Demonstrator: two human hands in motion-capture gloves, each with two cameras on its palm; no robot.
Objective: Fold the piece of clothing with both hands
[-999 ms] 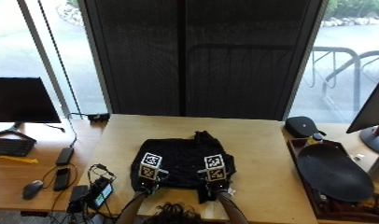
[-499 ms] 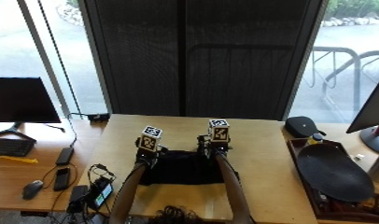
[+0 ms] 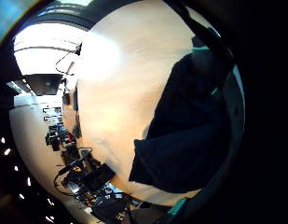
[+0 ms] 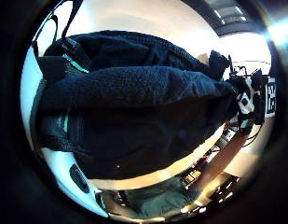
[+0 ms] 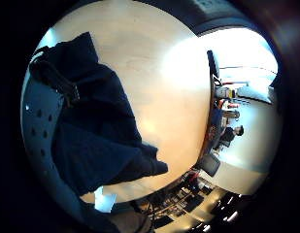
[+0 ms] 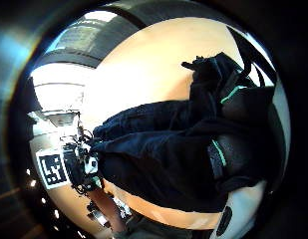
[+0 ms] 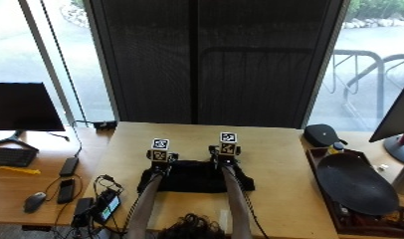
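A black piece of clothing [image 7: 197, 177] lies bunched into a wide, low band on the light wooden bench [image 7: 275, 164], near the person's edge and between the two forearms that reach up over it. The left hand [image 7: 159, 160] sits at the garment's far left corner and the right hand [image 7: 226, 154] at its far right corner, the two level with each other and apart by most of the cloth's width.

From the left thumb side palm view the clothing [image 4: 134, 116] fills the frame, doubled over into thick fleecy rolls close against the palm, with the other hand visible beyond it at the cloth's opposite end. The right thumb side palm view shows the same thing mirrored: the clothing [image 6: 183, 149] in heavy folds against the palm, stretching away toward the other hand. The little finger side views show the garment's edge [image 3: 185, 140] [image 5: 91, 136] draped on the bare bench top.

Whether the fingers of either hand are curled into the fabric or lying flat on it cannot be told (the hands' backs cover them from above, and the palm views show only cloth).

Around the bench: a monitor [image 7: 23, 107], a mouse [image 7: 34, 201] and a phone [image 7: 67, 190] on the desk to the left, and a dark oval dish [image 7: 356, 184] on the right.
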